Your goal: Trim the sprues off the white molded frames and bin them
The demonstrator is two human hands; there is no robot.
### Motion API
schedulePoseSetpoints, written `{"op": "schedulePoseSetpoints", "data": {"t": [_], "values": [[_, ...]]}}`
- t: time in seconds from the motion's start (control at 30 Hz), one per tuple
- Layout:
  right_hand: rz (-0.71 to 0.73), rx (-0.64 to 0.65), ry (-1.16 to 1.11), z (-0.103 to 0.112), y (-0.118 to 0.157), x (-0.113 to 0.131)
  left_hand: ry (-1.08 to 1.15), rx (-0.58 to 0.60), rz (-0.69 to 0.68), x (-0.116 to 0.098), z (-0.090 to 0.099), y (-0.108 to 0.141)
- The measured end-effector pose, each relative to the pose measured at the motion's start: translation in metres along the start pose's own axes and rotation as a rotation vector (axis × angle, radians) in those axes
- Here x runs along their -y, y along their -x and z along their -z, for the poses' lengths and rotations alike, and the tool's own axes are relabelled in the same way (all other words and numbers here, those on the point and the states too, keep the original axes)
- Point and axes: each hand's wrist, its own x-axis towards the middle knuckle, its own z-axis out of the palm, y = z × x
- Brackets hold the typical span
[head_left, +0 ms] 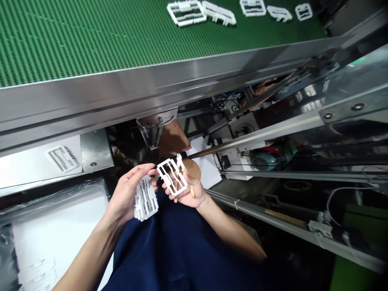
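Note:
My left hand [129, 192] grips a white moulded plastic frame [146, 200], which hangs blurred against my dark blue shirt [182, 250]. Its fingertips reach towards the edge of a second white plastic frame [171, 176]. That second frame lies across the fingers of my right hand [184, 192]. The same hand also holds a wooden-handled tool [191, 190], whose pale tip [180, 161] sticks out beyond the frame. The frame hides part of the tool.
Ahead runs a green belt conveyor [91, 32] with several white plastic frames [186, 12] at its far side. Its stainless steel side [121, 87] lies between it and me. Another frame [62, 158] rests on a white sheet at left, with wiring and machinery at right.

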Motion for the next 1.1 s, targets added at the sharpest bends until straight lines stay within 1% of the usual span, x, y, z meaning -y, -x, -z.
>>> {"op": "schedulePoseSetpoints", "data": {"t": [0.1,0.2,0.27,0.33,0.43,0.57,0.67,0.77,0.97,1.1], "values": [[0.011,-0.011,-0.066,0.000,-0.001,0.001,0.110,0.002,0.052,0.017,0.014,-0.002],[0.019,0.002,-0.090,0.001,-0.004,0.004,0.147,-0.042,0.206,0.040,0.026,0.003],[0.013,0.005,-0.099,0.001,-0.005,0.006,0.200,-0.068,0.264,0.052,0.030,0.009],[0.004,0.009,-0.100,0.000,-0.006,0.008,0.276,-0.029,0.249,0.060,0.031,0.017],[-0.011,0.028,-0.099,-0.002,-0.008,0.009,0.322,0.056,0.217,0.066,0.031,0.025],[-0.034,0.041,-0.098,-0.004,-0.011,0.010,0.347,0.055,0.208,0.071,0.029,0.028],[-0.050,0.049,-0.106,-0.005,-0.013,0.012,0.387,0.020,0.215,0.074,0.028,0.028],[-0.079,0.049,-0.117,-0.006,-0.017,0.014,0.419,-0.003,0.194,0.072,0.028,0.027],[-0.105,0.001,-0.070,-0.008,-0.023,0.017,0.490,-0.053,0.080,0.053,0.031,0.019],[-0.101,-0.068,0.035,-0.012,-0.025,0.020,0.542,-0.010,-0.011,0.042,0.030,0.012]]}}
